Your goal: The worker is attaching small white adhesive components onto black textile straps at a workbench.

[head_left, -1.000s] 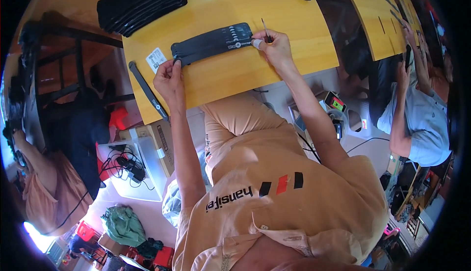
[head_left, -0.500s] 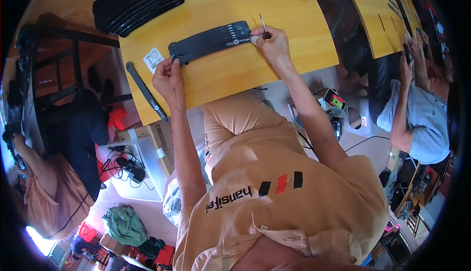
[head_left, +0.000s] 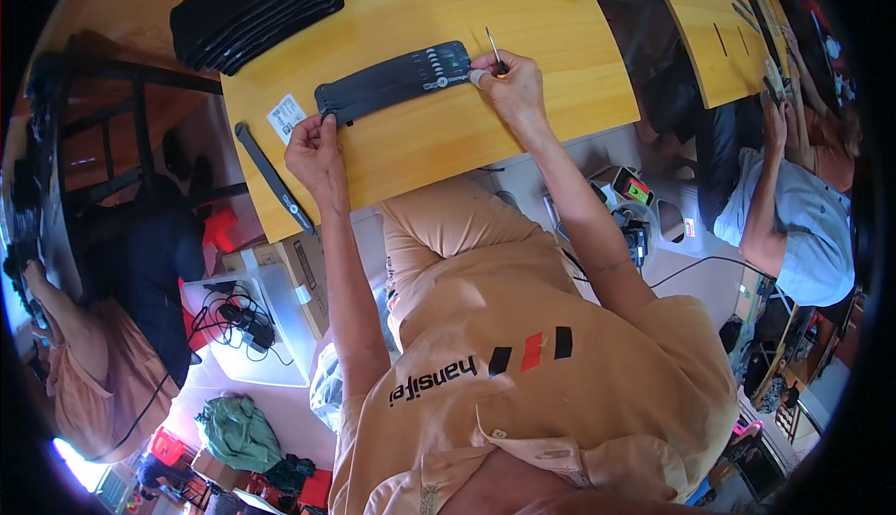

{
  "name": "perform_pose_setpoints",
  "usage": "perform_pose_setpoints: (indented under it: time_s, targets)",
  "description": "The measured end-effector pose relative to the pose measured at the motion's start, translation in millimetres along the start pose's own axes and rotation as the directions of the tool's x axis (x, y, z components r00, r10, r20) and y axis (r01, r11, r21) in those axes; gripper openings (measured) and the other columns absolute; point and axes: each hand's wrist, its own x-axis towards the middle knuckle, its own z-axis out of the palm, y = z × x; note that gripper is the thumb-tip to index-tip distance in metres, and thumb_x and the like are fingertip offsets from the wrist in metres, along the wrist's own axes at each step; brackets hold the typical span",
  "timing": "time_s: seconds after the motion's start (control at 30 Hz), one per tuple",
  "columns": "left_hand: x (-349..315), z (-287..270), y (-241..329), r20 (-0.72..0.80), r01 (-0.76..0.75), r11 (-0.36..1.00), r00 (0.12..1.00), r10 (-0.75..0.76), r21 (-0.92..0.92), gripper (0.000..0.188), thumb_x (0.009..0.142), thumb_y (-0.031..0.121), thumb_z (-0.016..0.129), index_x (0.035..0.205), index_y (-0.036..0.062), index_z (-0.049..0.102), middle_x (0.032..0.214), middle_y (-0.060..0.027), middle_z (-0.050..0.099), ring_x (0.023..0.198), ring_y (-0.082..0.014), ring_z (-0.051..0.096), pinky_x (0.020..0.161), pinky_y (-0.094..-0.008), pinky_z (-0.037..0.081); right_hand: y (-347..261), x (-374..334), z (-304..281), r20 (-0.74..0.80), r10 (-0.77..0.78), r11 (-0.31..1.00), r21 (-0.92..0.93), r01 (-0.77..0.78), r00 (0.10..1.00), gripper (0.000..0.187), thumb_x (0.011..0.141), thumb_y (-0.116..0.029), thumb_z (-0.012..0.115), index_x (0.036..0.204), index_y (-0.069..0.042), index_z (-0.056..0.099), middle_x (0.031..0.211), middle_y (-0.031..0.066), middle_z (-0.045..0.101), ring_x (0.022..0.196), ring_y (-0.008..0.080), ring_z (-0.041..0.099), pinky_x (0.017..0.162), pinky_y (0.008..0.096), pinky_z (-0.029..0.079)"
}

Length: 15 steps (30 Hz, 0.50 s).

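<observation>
black strip (head_left: 392, 84) (both hands (head_left: 315, 149) on it)

Big yellow wooden table (head_left: 560, 67) with curved edges — another just like it (head_left: 709, 39) sits off to the right. Pale floor (head_left: 280, 412) below is cluttered: a cardboard box (head_left: 299, 272), a white tray of cables (head_left: 252, 328), a green cloth bundle (head_left: 238, 431). Dark metal chair frame (head_left: 103, 123) at left — bright daylight low in the left corner.
</observation>
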Motion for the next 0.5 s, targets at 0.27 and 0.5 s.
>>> perform_pose_setpoints:
  time_s: [0.27,0.5]
  targets:
    - [2.1,0.9,-1.3,-0.010,-0.013,1.000,1.000,0.013,0.022,0.009,0.078,0.007,0.065,0.081,0.0006,0.059,0.059,0.0016,0.052,0.045,-0.0037,0.042,0.040,-0.0168,0.031,-7.3,-0.9,-1.5,-0.005,0.014,0.998,-0.057,-0.014,1.000,0.007,0.067,-0.003,0.065,0.073,-0.001,0.065,0.059,0.0036,0.059,0.054,0.0093,0.054,0.052,0.0233,0.043]
    - [1.3,2.9,1.5,-0.018,-0.010,0.999,1.000,0.011,0.042,0.009,0.078,0.007,0.064,0.080,0.0004,0.059,0.059,0.0014,0.051,0.045,-0.0036,0.041,0.040,-0.0171,0.030,1.8,2.0,1.3,0.002,0.001,0.999,-0.033,-0.001,1.000,0.008,0.068,-0.004,0.066,0.075,0.000,0.065,0.061,-0.0002,0.056,0.056,0.0055,0.049,0.051,0.0199,0.039]
